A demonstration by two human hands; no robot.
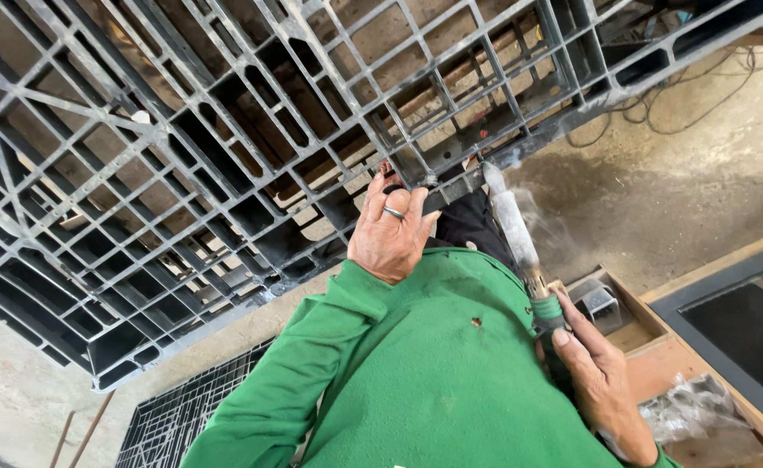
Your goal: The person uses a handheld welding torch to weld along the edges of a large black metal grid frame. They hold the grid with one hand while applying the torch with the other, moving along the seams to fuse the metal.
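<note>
Both hands meet at the black plastic pallet (225, 173): the left hand (392, 234) grips its edge rib. The right hand (602, 381) wraps a long heating tool (520, 247), its axis pointing up-left at that same edge.

— What's the pallet (182, 165) like?
— Black plastic grid, tilted up, its near edge under the left grip (392, 232).
— And the iron (520, 251)?
— Grey barrel, green collar, tip smoking against that edge, above the right grip (602, 381).

left hand (392, 227) grips black pallet (182, 156); right hand (602, 381) holds iron (520, 238) (smoking).
</note>
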